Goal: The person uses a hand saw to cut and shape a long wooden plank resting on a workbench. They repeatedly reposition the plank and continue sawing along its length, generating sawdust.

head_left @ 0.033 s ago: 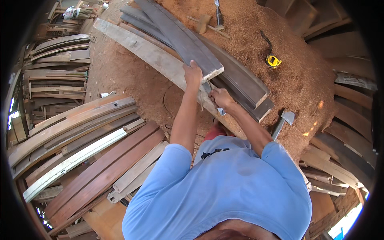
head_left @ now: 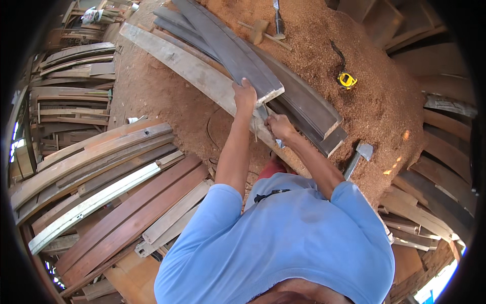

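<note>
My left hand [head_left: 245, 96] grips the near end of a dark grey board [head_left: 228, 43], thumb on its top face; that end has a pale, rough edge. Just right of it, my right hand [head_left: 278, 126] is closed around a flat metal tool [head_left: 262, 112], whose upper part lies against the underside of the board's end; its exact shape is partly hidden. Beneath both hands runs a long, weathered pale plank [head_left: 177, 63]. More dark moulded boards [head_left: 309, 101] lie crosswise under and right of the held board.
Sawdust [head_left: 385, 111] surrounds a yellow tape measure [head_left: 347, 79], a steel tool [head_left: 278, 23], a wooden tool [head_left: 258, 33] and a metal-headed tool [head_left: 364, 151]. Stacked planks [head_left: 116, 202] fill the left side; more boards [head_left: 445, 142] line the right. A cord [head_left: 210, 131] lies on the ground.
</note>
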A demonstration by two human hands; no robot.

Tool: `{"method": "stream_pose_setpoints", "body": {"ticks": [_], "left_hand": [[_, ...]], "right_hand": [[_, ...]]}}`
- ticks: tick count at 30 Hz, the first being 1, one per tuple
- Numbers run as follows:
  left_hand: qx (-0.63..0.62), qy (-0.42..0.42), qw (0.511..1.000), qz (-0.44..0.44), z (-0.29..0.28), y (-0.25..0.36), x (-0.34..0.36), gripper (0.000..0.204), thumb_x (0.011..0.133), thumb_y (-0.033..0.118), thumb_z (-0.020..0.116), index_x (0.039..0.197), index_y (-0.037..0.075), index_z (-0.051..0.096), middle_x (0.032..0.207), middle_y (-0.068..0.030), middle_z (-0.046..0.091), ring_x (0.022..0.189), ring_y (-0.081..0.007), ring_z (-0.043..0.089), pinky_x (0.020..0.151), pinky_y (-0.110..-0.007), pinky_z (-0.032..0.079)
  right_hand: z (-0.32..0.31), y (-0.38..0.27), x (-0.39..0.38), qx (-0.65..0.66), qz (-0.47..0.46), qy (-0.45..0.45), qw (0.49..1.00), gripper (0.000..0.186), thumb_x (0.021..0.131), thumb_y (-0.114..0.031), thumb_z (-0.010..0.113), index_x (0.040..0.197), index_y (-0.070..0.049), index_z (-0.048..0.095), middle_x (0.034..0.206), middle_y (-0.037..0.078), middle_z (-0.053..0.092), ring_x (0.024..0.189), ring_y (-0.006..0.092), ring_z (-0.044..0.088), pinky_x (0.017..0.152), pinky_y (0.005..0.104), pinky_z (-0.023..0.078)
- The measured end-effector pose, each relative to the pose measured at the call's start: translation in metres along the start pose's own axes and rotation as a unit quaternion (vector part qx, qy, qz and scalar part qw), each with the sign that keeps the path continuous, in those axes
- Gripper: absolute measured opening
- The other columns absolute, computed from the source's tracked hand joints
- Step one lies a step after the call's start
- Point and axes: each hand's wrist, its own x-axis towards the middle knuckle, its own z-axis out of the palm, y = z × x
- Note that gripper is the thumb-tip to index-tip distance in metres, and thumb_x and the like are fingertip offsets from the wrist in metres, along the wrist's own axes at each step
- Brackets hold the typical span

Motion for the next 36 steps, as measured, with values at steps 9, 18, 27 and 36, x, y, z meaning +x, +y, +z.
{"method": "stream_pose_setpoints", "body": {"ticks": [9,18,27,36], "left_hand": [[-0.048,-0.015,0.998,0.037,0.01,0.001,-0.004,0.072,0.103,0.041,0.052,0.151,-0.006,0.028,0.138,-0.0357,0.055,0.129,-0.0493,0.055,0.111,-0.048,0.041],[-0.05,-0.007,0.998,0.026,0.01,-0.004,0.01,0.081,0.1,0.044,0.058,0.151,-0.01,0.027,0.141,-0.0337,0.054,0.131,-0.046,0.054,0.112,-0.046,0.042],[-0.078,-0.044,0.994,0.058,-0.046,-0.06,-0.047,0.081,0.099,0.044,0.058,0.152,-0.009,0.028,0.141,-0.0344,0.054,0.132,-0.0441,0.054,0.113,-0.044,0.04],[0.004,-0.015,1.0,-0.014,-0.051,-0.032,-0.057,0.08,0.097,0.045,0.06,0.147,-0.01,0.031,0.135,-0.0384,0.056,0.128,-0.0503,0.056,0.109,-0.049,0.043]], "right_hand": [[0.008,0.021,0.003,-0.112,-0.231,0.133,0.957,0.033,0.1,-0.018,0.047,0.09,0.005,0.067,0.072,0.014,0.062,0.071,0.0249,0.06,0.07,0.0395,0.048],[0.011,-0.004,-0.005,-0.055,-0.078,0.078,0.992,0.033,0.099,-0.018,0.045,0.094,0.005,0.068,0.089,0.027,0.068,0.086,0.0387,0.066,0.082,0.0471,0.049],[0.06,0.043,-0.067,-0.124,-0.237,0.072,0.961,0.034,0.102,-0.021,0.043,0.089,0.005,0.061,0.072,0.018,0.058,0.068,0.0274,0.056,0.068,0.043,0.045],[0.053,0.038,-0.074,-0.052,-0.104,-0.026,0.993,0.026,0.101,-0.018,0.048,0.096,0.004,0.061,0.073,0.011,0.057,0.066,0.0262,0.055,0.064,0.0429,0.045]]}}
